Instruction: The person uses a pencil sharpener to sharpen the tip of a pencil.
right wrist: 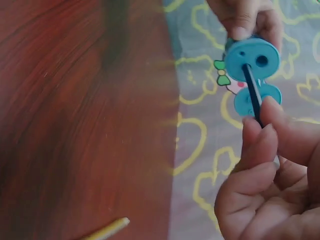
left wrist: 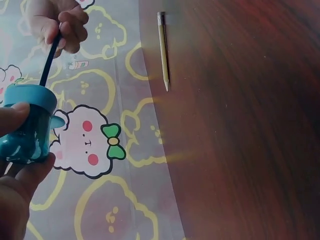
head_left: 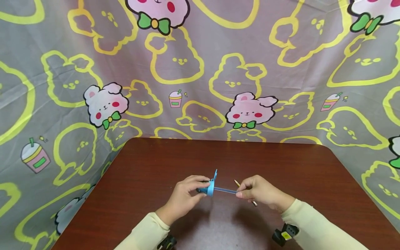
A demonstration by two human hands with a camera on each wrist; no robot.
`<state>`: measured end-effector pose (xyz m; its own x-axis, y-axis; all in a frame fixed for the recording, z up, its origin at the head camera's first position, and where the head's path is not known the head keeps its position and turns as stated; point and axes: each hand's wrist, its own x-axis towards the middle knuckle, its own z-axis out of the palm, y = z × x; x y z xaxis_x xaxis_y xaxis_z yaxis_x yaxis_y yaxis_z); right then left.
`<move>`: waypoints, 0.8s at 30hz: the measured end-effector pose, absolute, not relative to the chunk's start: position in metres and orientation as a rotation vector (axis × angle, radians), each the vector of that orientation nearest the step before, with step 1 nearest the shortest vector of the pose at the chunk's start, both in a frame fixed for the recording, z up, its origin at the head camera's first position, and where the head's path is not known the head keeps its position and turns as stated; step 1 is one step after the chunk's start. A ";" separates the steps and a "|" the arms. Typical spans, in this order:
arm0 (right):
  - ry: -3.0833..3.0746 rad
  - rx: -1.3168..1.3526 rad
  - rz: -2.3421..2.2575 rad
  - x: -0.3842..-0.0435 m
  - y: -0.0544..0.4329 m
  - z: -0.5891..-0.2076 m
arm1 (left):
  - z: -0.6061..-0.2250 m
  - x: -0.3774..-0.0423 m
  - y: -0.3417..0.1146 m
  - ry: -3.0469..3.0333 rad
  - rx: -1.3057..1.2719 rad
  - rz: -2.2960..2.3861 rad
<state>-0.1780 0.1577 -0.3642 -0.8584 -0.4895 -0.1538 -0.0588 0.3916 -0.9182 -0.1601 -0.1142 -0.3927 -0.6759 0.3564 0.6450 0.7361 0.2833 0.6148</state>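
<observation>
My left hand (head_left: 182, 196) grips a blue pencil sharpener (head_left: 211, 188) with a see-through teal body (left wrist: 25, 137), holding it above the table. Its round cap (right wrist: 271, 92) is flipped away from the top, which shows holes of different sizes. In my right hand (head_left: 260, 191), thumb and fingers pinch a dark blue pencil (head_left: 225, 190). That pencil's far end sits in one hole of the sharpener; its tip is hidden inside. On the table near the right hand lies a yellowish pencil (left wrist: 163, 50), apart from both hands.
A reddish-brown wooden table (head_left: 175, 156) extends under both hands. Behind it and at its sides hangs a grey cloth (head_left: 193, 93) printed with yellow outlines and cartoon animals. Dark wrist devices (head_left: 285, 234) sit on both sleeves.
</observation>
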 end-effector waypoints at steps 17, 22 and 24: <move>3.309 -1.312 -0.931 -0.175 0.147 -0.385 | -0.391 -0.163 -0.115 -2.286 -0.655 -1.623; 3.397 -1.671 -0.911 -0.177 0.146 -0.390 | -0.392 -0.163 -0.115 -2.279 -0.681 -1.640; 3.330 -1.600 -0.999 -0.174 0.145 -0.389 | -0.394 -0.163 -0.115 -2.275 -0.709 -1.628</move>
<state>-0.1743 0.1449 -0.3890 -0.4643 -0.4802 0.7442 -0.8106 0.5690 -0.1386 -0.1629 -0.1152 -0.3940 -0.8488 0.2384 0.4719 0.5236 0.2555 0.8127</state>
